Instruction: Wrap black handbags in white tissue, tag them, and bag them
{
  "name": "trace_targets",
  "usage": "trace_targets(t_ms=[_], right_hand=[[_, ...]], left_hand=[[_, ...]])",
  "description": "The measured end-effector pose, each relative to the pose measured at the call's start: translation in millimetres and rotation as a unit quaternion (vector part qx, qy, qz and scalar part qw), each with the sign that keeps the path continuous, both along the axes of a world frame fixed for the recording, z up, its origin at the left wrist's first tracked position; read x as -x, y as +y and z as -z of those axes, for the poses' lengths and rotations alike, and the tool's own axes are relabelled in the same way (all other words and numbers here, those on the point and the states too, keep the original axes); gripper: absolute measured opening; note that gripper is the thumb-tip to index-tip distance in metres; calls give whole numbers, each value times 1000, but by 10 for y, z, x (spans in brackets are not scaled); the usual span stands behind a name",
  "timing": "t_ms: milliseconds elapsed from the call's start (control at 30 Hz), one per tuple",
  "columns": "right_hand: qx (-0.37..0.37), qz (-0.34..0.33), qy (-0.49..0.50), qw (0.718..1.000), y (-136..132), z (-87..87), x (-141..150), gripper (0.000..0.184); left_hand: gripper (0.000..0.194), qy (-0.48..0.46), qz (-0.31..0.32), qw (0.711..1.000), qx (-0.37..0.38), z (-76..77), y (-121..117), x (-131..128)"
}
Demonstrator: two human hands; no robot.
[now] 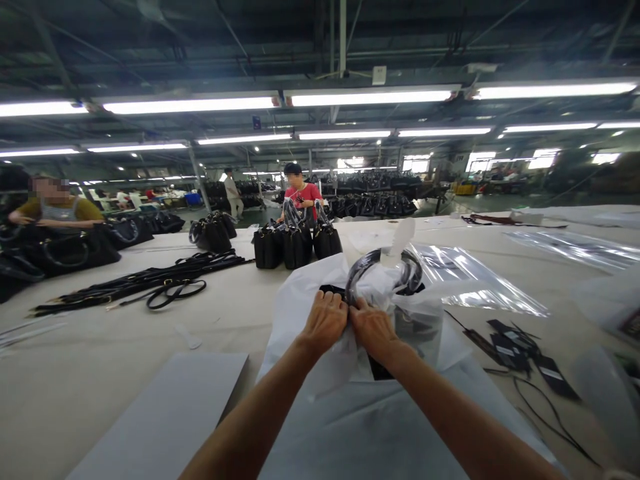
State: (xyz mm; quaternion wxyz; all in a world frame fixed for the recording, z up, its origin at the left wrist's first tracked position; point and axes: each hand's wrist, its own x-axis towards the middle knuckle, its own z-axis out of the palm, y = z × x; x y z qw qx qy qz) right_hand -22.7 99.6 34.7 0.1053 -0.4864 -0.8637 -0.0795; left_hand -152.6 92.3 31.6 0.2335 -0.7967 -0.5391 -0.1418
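Observation:
In front of me stands a black handbag, partly covered by white wrapping paper. Its two arched handles rise at the top, covered in shiny clear film. My left hand is closed at the bag's upper left edge, knuckles up, beside a strip of black that shows past the paper. Close beside it, my right hand is closed at the foot of the near handle, with paper around its fingers. Both sets of fingertips are partly hidden. More pale sheet spreads under my forearms.
Black straps and a white board lie left on the table. Clear plastic sleeves and black hang tags lie right. Several black handbags stand ahead. A person in red is beyond, another at left.

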Motion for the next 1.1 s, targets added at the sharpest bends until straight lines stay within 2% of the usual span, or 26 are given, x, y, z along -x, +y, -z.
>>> trace_targets(t_ms=[133,367,567,733,867,933,1033,1100], right_hand=[[3,-11,3,1000,-15,-6,-62,26],[-12,-26,23,999,-99,19,-72,26],[-13,-10,14,1000,-67,88,-3,32],[33,-2,142,989,19,117,-33,25],[110,-34,294,949,68,94,-134,15],[140,-46,362,921,64,107,-189,20],[178,-41,464,867,46,141,-268,32],[224,-28,528,818,31,143,-310,35]], left_hand=[[23,64,52,996,-41,101,-96,108],[20,120,115,981,-97,258,-196,209],[19,81,55,987,-126,290,-173,106],[20,70,62,988,-119,374,-240,12],[20,31,39,992,-118,417,-320,3],[19,-9,13,993,-119,435,-351,-9],[19,-73,-1,991,-115,484,-393,-49],[17,-89,6,988,-124,529,-415,-83]])
